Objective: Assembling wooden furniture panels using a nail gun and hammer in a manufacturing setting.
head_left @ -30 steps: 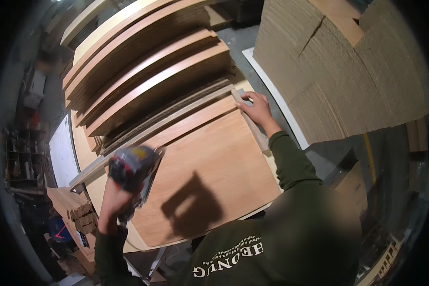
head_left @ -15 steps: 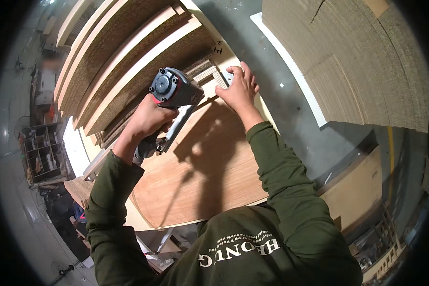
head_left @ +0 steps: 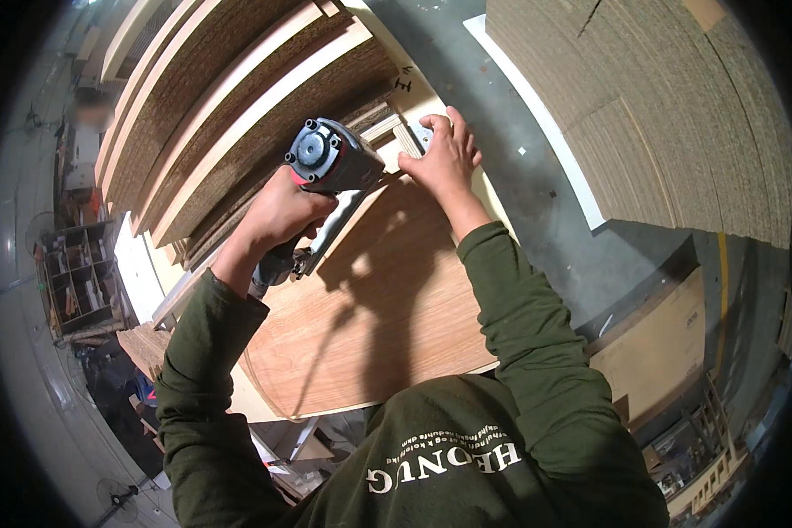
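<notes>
A: How is the nail gun (head_left: 336, 165) supported, and where is it placed?

B: Its handle is gripped by the left hand (head_left: 286, 211), the visible fingers being curled tightly round it; the tool is held over the far part of the plywood panel (head_left: 405, 308), left of the right hand (head_left: 446, 163); by this one-handed grip its weight is presumably borne and its aim governed; the nose is hidden beneath the body, so contact with the wood cannot be told.

A: Why is the right hand set at the far right corner?

B: The short wooden strip (head_left: 406, 139) and the grey metal piece (head_left: 426, 138) are straddled there; the thumb is parted from the fingers, which are bent and slightly spread; the strip is probably steadied thus, though whether anything is actually pinched cannot be told.

A: And the surroundings?

B: Boards (head_left: 268, 114) are stood on edge at the far left, perhaps so that the near surface is left for the panel; a tall stack of brown sheets (head_left: 651, 123) is placed at the far right, apart from both hands.
</notes>
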The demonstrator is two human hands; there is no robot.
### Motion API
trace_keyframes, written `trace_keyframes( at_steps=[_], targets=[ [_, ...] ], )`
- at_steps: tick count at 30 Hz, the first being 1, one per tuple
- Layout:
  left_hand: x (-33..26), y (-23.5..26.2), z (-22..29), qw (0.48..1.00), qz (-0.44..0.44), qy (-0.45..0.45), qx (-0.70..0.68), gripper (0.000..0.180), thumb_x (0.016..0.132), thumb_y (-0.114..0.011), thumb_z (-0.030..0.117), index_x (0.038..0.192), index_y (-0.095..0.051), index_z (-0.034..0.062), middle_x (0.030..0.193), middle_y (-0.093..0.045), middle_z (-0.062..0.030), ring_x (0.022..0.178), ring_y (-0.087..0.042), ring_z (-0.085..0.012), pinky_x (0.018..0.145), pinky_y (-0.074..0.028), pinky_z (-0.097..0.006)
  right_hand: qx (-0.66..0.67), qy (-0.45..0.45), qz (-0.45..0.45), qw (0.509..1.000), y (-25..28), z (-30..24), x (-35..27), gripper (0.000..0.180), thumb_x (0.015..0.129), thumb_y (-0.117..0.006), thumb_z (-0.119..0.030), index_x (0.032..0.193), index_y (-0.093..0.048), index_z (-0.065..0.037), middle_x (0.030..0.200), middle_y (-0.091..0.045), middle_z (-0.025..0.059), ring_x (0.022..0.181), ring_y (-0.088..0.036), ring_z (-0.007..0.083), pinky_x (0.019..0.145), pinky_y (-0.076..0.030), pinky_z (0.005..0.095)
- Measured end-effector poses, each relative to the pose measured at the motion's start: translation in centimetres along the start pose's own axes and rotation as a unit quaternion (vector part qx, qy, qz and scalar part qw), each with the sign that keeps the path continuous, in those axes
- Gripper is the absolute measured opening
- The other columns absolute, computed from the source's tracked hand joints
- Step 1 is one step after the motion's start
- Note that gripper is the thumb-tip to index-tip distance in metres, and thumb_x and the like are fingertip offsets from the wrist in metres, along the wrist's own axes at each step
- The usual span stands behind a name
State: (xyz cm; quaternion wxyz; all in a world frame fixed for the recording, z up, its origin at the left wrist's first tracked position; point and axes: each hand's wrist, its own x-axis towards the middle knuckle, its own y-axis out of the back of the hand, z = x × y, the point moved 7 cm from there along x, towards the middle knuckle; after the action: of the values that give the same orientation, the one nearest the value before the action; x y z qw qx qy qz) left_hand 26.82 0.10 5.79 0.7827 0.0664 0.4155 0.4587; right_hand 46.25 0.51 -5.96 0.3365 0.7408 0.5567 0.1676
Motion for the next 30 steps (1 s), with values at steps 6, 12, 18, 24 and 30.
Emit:
trace_keyframes(
  at_steps=[6,12,18,24,30],
  targets=[
    [0.2,-0.1,0.1,1.0,-0.005,-0.004,0.007,0.012,0.074,-0.061,0.008,0.082,-0.059,-0.0002,0.057,-0.054,-0.0012,0.049,-0.051,-0.0085,0.045,-0.043,-0.026,0.003,-0.007,-0.008,1.0,-0.3,0.1,-0.1,0.067,0.059,-0.078,-0.034,0.117,-0.047,-0.02,0.142,-0.028,0.0121,0.133,-0.024,0.0333,0.104,-0.02,0.0538],
    [0.6,-0.5,0.5,0.999,-0.01,0.004,0.035,0.011,0.073,-0.061,0.008,0.081,-0.058,0.0002,0.057,-0.055,-0.0017,0.047,-0.052,-0.009,0.044,-0.043,-0.026,0.009,-0.022,-0.02,1.0,-0.4,0.6,0.1,0.068,0.059,-0.079,-0.034,0.117,-0.047,-0.02,0.143,-0.027,0.0106,0.133,-0.023,0.0331,0.104,-0.02,0.0537],
    [0.6,-0.2,1.0,0.998,-0.025,-0.007,0.063,0.019,0.073,-0.06,0.005,0.091,-0.058,0.0017,0.064,-0.056,-0.0021,0.051,-0.053,-0.0099,0.044,-0.045,-0.027,-0.007,-0.019,-0.023,1.0,-0.1,-0.1,0.4,0.069,0.058,-0.08,-0.035,0.117,-0.048,-0.02,0.142,-0.027,0.0102,0.132,-0.025,0.0339,0.103,-0.021,0.0544],
    [-1.3,-0.3,1.4,0.973,0.022,0.034,0.227,0.031,0.065,-0.071,0.023,0.088,-0.064,0.0022,0.075,-0.065,-0.02,0.069,-0.065,-0.0288,0.064,-0.052,-0.04,0.025,0.115,0.057,0.991,-0.4,1.9,1.1,0.064,0.058,-0.078,-0.034,0.113,-0.052,-0.012,0.141,-0.028,0.0158,0.127,-0.03,0.0374,0.102,-0.022,0.0541],
    [-16.8,3.9,-10.9,0.962,0.239,-0.004,0.133,0.027,0.068,-0.066,0.027,0.088,-0.065,0.0091,0.075,-0.064,-0.0185,0.073,-0.062,-0.0395,0.063,-0.05,-0.045,-0.096,0.123,0.044,0.987,1.3,-5.3,-1.3,0.075,0.064,-0.079,-0.033,0.127,-0.042,-0.014,0.146,-0.022,0.0124,0.135,-0.019,0.0335,0.105,-0.014,0.0561]
  ],
)
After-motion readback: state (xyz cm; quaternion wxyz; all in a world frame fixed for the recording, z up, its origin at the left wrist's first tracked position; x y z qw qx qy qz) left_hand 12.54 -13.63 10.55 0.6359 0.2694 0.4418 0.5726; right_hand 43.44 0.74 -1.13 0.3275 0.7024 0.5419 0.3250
